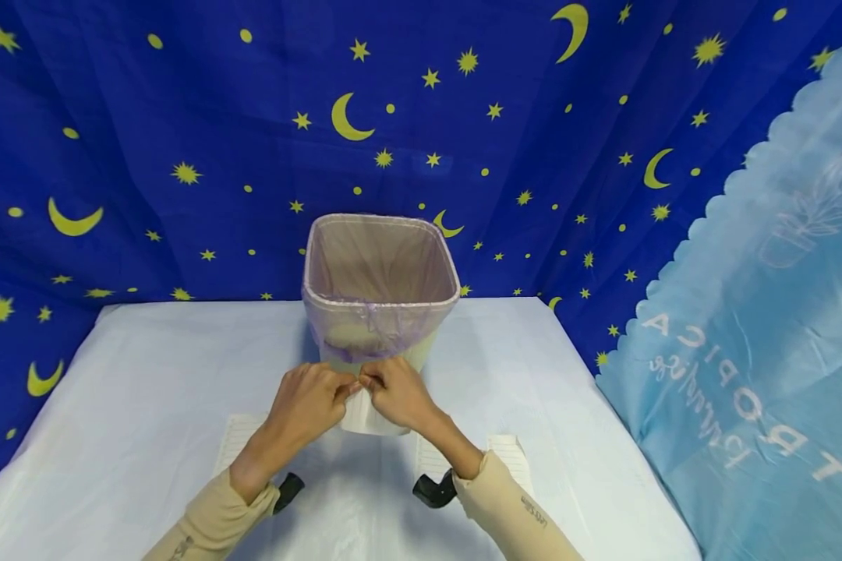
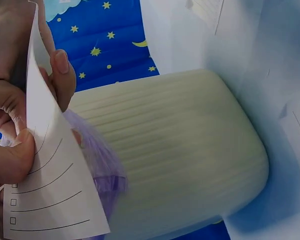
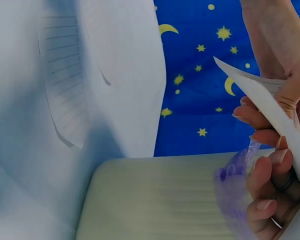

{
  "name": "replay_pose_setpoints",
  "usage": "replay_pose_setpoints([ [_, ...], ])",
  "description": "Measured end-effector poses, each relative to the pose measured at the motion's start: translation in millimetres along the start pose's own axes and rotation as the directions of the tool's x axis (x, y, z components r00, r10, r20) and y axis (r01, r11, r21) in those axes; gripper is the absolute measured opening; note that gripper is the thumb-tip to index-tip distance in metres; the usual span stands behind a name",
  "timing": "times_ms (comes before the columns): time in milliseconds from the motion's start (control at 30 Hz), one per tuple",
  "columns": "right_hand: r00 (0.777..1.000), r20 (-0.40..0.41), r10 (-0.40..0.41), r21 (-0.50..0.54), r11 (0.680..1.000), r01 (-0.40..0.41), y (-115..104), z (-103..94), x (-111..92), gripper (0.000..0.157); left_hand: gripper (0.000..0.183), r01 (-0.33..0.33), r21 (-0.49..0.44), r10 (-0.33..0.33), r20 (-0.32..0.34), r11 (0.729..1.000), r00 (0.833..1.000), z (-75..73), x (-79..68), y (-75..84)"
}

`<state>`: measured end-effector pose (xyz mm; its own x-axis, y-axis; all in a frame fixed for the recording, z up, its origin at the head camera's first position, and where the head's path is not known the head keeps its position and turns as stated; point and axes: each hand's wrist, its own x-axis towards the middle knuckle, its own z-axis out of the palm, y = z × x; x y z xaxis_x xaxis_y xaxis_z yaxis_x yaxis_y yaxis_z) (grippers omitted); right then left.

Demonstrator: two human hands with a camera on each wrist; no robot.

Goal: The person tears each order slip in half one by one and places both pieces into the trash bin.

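Both hands meet in front of the waste bin (image 1: 333, 362). My left hand (image 1: 309, 401) pinches a paper sheet (image 2: 55, 205) at its upper edge between thumb and fingers. Right beside it, my right hand (image 1: 400, 389) pinches the same sheet, the fingertips of both hands almost together. Printed lines and small checkboxes show on the paper in the left wrist view, where it bends between the hands. A thin purple bin liner (image 1: 354, 343) lines the bin and is folded over its rim, its loose edge hanging just beyond the hands.
The pale, ribbed bin stands upright on a white-covered table (image 1: 182, 351). More lined sheets lie on the table, one on the left (image 1: 237, 436) and another on the right (image 1: 511, 452). A blue star-patterned curtain (image 1: 252, 101) hangs behind, with a light blue cloth (image 1: 765, 312) at right.
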<state>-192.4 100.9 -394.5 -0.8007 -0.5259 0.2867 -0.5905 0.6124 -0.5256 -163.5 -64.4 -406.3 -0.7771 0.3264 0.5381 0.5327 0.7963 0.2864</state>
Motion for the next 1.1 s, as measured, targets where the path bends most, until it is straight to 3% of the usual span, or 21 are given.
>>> replay_pose_setpoints([
  [133,1.0,0.023,0.02,0.062,0.998,-0.022,6.0,4.4,1.0,0.033,0.04,0.014,-0.008,-0.014,0.034,1.0,0.999,0.5,-0.5,-0.5],
  [233,0.999,0.034,0.032,0.038,0.999,-0.033,10.4,6.7,0.5,0.032,0.039,0.056,-0.045,-0.051,0.121,0.997,0.991,1.0,-0.1,-0.8],
  [300,0.999,0.042,0.012,-0.017,1.0,-0.011,11.9,7.1,-1.3,0.03,0.032,0.114,-0.084,-0.094,0.212,0.99,0.973,0.7,0.1,-1.1],
  [400,0.995,0.073,-0.065,-0.117,0.99,0.074,14.2,7.6,-5.2,0.028,0.014,0.209,-0.11,-0.162,0.332,0.972,0.929,0.6,-0.4,-2.2],
  [500,0.977,0.14,-0.161,-0.168,0.969,0.184,15.9,5.0,-8.0,0.026,0.014,0.259,-0.108,-0.201,0.38,0.96,0.903,0.6,-1.5,-3.6],
  [600,0.953,0.215,-0.214,-0.166,0.954,0.251,17.5,-0.5,-9.9,0.019,0.009,0.247,-0.103,-0.19,0.386,0.964,0.903,0.8,-2.3,-5.3],
  [767,0.939,0.283,-0.196,-0.174,0.952,0.251,20.2,-6.1,-12.1,0.006,0.006,0.167,-0.099,-0.121,0.361,0.981,0.925,1.0,-3.2,-7.6],
  [900,0.946,0.252,-0.201,-0.202,0.946,0.255,21.6,-3.7,-12.1,0.015,0.009,0.108,-0.084,-0.076,0.319,0.991,0.945,2.3,-4.0,-7.3],
  [1100,0.967,0.168,-0.193,-0.224,0.948,0.228,21.7,-0.4,-12.6,0.015,0.009,0.099,-0.071,-0.077,0.268,0.993,0.96,5.7,-4.3,-4.8],
])
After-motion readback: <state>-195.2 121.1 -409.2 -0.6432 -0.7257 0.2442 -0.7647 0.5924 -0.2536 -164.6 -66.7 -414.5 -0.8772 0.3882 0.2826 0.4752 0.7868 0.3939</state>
